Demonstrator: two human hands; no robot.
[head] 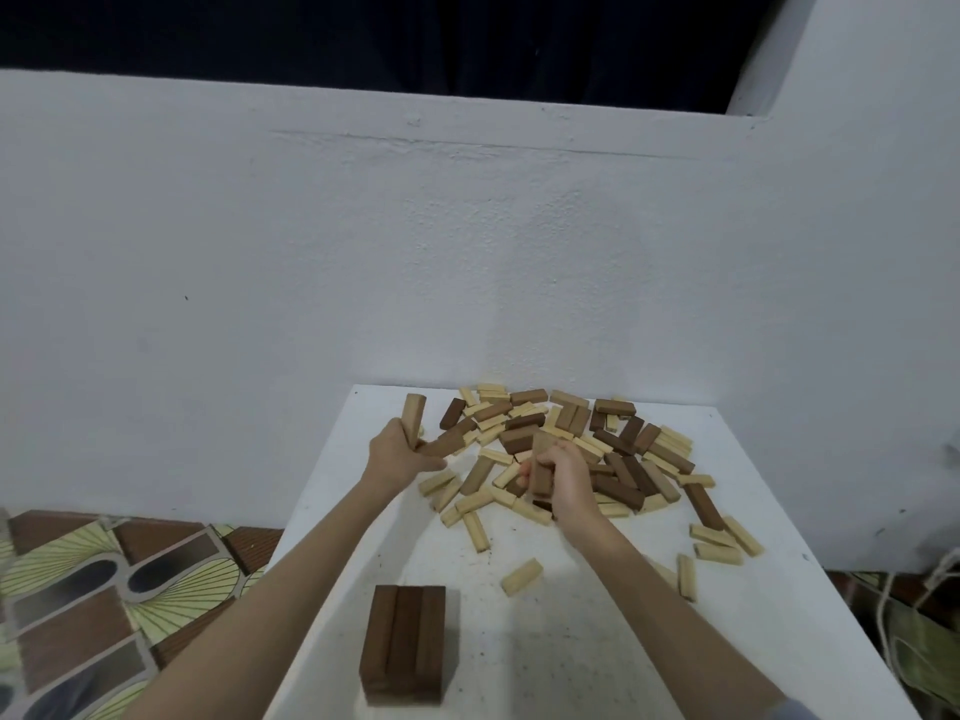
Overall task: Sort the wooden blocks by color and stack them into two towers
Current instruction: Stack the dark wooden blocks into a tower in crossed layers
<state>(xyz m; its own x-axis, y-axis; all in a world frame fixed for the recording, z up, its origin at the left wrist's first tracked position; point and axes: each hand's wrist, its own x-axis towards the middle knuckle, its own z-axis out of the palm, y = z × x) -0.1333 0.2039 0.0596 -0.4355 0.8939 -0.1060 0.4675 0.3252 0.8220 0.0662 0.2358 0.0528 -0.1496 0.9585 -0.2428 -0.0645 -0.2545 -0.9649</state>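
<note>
White table [597, 657] pushed vs. a white wall [467, 252]; patterned floor tiles [104, 589] show at lower left.

Pile of wooden blocks [582, 449] covers the far half of the table, light & dark pcs mixed, most lying flat, many overlapping. A few light strays sit apart from the pile: one light block [521, 577] alone nr table centre, tilted diagonal; a small group of light blocks [719, 545] at the right edge of the pile, w/ another light one [687, 577] just nearer the camera.

Dark tower [404, 641] stands at the near-left part of the table, well apart from the pile. Top layer = 3 dark blocks side by side, long axis pointing away from camera; layers below visible only as a dark front face, count can't be told.

Left hand [397, 454] is at the pile's left edge, fingers curled round a light block [414, 419] held roughly upright, top end sticking above the fist. A dark block [441, 445] pokes out to the right from the same hand; can't tell if it's gripped or just touching the fingers.

Right hand [563, 478] is over the middle of the pile, fingers curled, gripping dark blocks [542, 472] held upright-ish; looks like more than one pc, exact no. unclear. Both forearms are bare, reaching in from the bottom of the view.
</note>
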